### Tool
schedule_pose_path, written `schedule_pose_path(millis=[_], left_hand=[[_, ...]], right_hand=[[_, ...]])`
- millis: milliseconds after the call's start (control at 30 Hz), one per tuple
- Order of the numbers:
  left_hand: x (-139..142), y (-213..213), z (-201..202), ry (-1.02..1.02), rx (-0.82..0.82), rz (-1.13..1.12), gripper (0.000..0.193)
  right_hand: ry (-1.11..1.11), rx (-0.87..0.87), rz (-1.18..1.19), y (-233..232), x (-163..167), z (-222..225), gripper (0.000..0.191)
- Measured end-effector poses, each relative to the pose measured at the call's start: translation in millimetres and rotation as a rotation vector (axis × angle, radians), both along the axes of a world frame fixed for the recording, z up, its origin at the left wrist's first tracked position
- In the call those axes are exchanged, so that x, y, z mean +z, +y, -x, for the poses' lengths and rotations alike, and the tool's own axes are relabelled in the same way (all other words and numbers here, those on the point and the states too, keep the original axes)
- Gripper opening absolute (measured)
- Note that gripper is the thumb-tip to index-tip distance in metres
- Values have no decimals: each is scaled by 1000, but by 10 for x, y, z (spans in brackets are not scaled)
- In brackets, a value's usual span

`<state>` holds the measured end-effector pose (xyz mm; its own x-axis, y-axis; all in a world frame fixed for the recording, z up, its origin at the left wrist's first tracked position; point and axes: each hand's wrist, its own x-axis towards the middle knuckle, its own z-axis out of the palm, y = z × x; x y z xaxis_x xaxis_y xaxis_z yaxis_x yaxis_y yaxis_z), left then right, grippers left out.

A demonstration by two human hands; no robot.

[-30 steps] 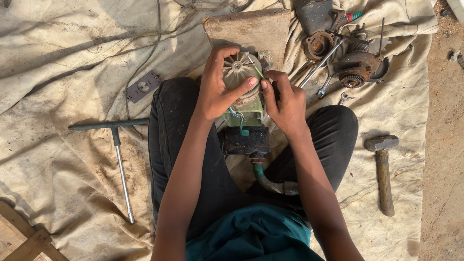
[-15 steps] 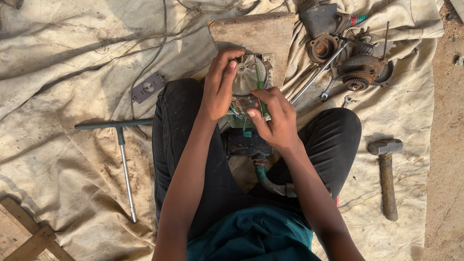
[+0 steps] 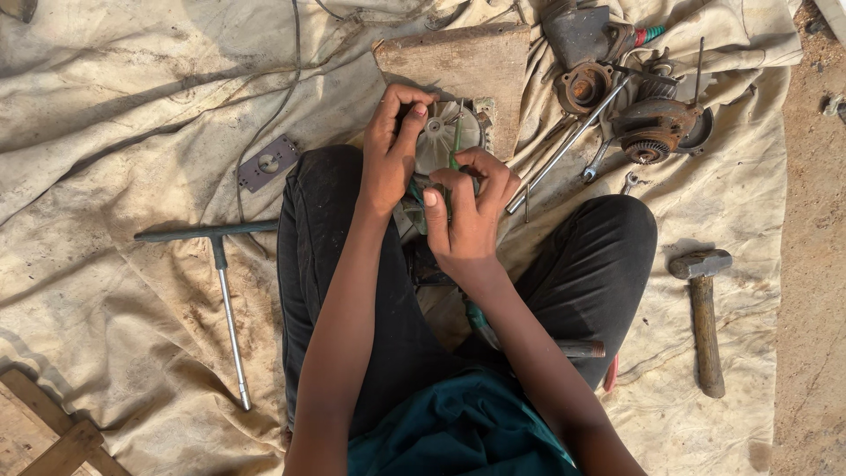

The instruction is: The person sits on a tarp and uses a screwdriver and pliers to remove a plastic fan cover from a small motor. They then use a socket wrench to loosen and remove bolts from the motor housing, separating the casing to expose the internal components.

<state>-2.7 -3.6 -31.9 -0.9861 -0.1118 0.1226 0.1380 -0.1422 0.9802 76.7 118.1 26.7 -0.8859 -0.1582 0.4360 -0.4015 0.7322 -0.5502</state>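
Left hand (image 3: 392,150) grips the rim of a pale fan (image 3: 445,137) held over the lap; right hand (image 3: 467,216) pinches a green wire (image 3: 456,141) against it. Far left of the hands: T-wrench (image 3: 225,291), small plate (image 3: 268,163). Above: board (image 3: 458,62). Right: motor parts (image 3: 652,128), hammer (image 3: 703,317).

You sit on a creased, stained tan cloth (image 3: 132,132) spread over the ground, lit by hard sunlight that throws sharp shadows. Bare sandy earth (image 3: 815,264) shows along the edge far to the right of your hands. A weathered wooden board (image 3: 467,57) lies just beyond them, and a wooden frame (image 3: 44,436) pokes in at the near left corner.
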Motion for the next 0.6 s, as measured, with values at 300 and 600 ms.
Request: schedule_pose_path(millis=[300, 600], left_hand=[[-152, 0, 25, -51, -119, -162, 10], [-128, -3, 20, -107, -76, -94, 12]], right_hand=[[102, -17, 31, 78, 198, 171, 19], [116, 73, -151, 287, 143, 152, 14]])
